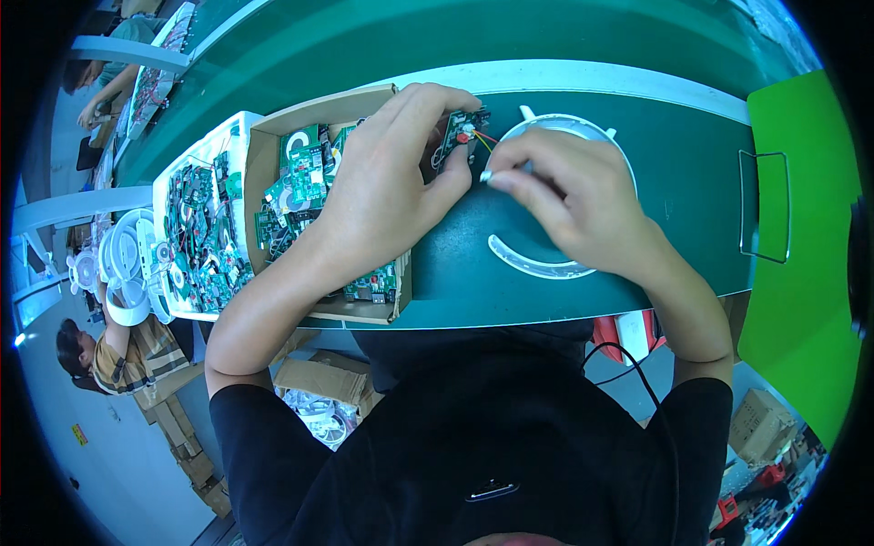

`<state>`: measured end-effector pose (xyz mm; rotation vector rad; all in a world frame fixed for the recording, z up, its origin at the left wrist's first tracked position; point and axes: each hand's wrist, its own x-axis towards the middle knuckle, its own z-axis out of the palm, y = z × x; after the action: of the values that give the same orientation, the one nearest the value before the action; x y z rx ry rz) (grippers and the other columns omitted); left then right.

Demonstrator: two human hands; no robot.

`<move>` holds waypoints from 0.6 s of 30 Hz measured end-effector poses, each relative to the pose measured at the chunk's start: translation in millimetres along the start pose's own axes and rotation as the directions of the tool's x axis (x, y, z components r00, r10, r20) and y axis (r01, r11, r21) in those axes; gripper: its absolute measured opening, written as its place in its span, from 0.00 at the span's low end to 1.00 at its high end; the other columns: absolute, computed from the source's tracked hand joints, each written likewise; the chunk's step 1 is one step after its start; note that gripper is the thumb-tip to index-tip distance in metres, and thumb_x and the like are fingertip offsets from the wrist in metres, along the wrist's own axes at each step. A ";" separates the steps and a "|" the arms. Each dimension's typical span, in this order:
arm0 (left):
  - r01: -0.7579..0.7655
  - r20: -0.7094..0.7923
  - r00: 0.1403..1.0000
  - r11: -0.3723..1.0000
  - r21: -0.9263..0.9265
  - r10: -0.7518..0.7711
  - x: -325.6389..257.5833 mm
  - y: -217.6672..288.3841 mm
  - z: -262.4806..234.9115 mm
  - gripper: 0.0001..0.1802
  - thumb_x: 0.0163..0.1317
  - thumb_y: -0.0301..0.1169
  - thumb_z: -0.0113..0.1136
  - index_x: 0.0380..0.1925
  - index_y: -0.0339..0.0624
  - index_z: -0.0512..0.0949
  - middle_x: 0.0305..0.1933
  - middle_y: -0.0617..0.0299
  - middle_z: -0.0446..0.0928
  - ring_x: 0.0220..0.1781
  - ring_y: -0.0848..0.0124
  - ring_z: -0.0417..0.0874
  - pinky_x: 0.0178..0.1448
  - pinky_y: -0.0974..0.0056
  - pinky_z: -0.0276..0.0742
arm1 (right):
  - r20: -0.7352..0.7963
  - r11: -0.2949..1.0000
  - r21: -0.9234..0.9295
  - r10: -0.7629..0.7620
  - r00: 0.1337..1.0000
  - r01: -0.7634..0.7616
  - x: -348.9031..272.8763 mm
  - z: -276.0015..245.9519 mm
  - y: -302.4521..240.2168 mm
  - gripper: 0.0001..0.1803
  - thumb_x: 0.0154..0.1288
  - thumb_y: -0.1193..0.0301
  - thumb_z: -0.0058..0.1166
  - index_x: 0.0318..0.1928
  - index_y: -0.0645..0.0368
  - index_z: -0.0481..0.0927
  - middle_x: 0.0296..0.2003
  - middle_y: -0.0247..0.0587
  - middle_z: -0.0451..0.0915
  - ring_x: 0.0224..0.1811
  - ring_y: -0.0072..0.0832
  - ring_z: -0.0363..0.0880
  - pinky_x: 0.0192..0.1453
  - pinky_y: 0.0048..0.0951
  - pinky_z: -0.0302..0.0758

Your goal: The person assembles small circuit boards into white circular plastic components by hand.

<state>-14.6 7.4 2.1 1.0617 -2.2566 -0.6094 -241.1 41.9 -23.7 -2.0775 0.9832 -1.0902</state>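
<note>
My left hand (387, 182) holds a small green circuit board (460, 132) between thumb and fingers, above the dark green work surface. Thin red and yellow wires (487, 139) run from the board toward my right hand (569, 196). My right hand pinches a small silvery tool or part (489, 175) just right of the board, fingers closed on it. Under my right hand lies a white round plastic housing (546, 268), mostly hidden by the hand.
A cardboard box (264, 136) full of green circuit boards stands at my left, with a white tray (164, 187) of more boards beyond it. A bright green bin (801, 227) with a metal handle stands at the right. Other people work at the far left.
</note>
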 end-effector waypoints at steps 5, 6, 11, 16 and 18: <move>-0.094 -0.020 0.995 0.992 0.078 0.096 0.4 2.1 -0.6 0.19 0.63 0.21 0.72 0.54 0.39 0.81 0.37 0.58 0.82 0.31 0.71 0.81 0.36 0.65 0.79 | -0.129 0.961 0.171 0.243 0.961 -0.220 4.1 -2.6 2.1 0.04 0.75 0.76 0.62 0.44 0.63 0.83 0.35 0.43 0.83 0.30 0.31 0.79 0.37 0.33 0.75; -0.126 -0.025 0.991 0.985 0.114 0.130 0.6 1.9 0.2 0.19 0.62 0.22 0.74 0.53 0.40 0.81 0.36 0.58 0.82 0.31 0.71 0.81 0.35 0.65 0.77 | -0.133 0.960 0.170 0.245 0.960 -0.221 4.3 -0.9 3.8 0.04 0.75 0.76 0.62 0.44 0.63 0.83 0.35 0.43 0.83 0.30 0.31 0.79 0.37 0.33 0.75; -0.065 -0.020 0.998 0.996 0.064 0.067 -2.4 4.3 5.7 0.22 0.61 0.20 0.76 0.53 0.37 0.77 0.42 0.56 0.82 0.35 0.69 0.86 0.38 0.66 0.81 | -0.102 0.971 0.109 0.226 0.969 -0.214 4.2 0.4 2.9 0.04 0.75 0.75 0.61 0.44 0.64 0.83 0.35 0.43 0.81 0.31 0.33 0.79 0.37 0.35 0.75; -0.158 -0.011 0.987 0.986 0.059 0.159 -5.4 -1.9 14.3 0.25 0.63 0.17 0.74 0.56 0.35 0.72 0.50 0.52 0.82 0.44 0.66 0.90 0.47 0.65 0.87 | -0.076 0.954 0.137 0.277 0.958 -0.265 3.4 -2.5 -0.9 0.06 0.74 0.74 0.61 0.42 0.65 0.84 0.33 0.44 0.82 0.30 0.34 0.79 0.36 0.35 0.74; -0.054 0.016 0.998 0.998 -0.038 0.055 -6.8 -0.6 15.0 0.27 0.65 0.16 0.73 0.60 0.34 0.70 0.51 0.51 0.82 0.48 0.67 0.90 0.51 0.64 0.88 | -0.057 0.948 0.148 0.291 0.955 -0.280 3.1 -4.3 -0.6 0.06 0.74 0.73 0.62 0.42 0.65 0.84 0.33 0.45 0.82 0.29 0.34 0.79 0.36 0.35 0.74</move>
<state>-20.6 14.8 -11.3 0.9772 -2.2714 -0.6378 -243.4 39.0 -19.8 -1.7280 1.1702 -1.0607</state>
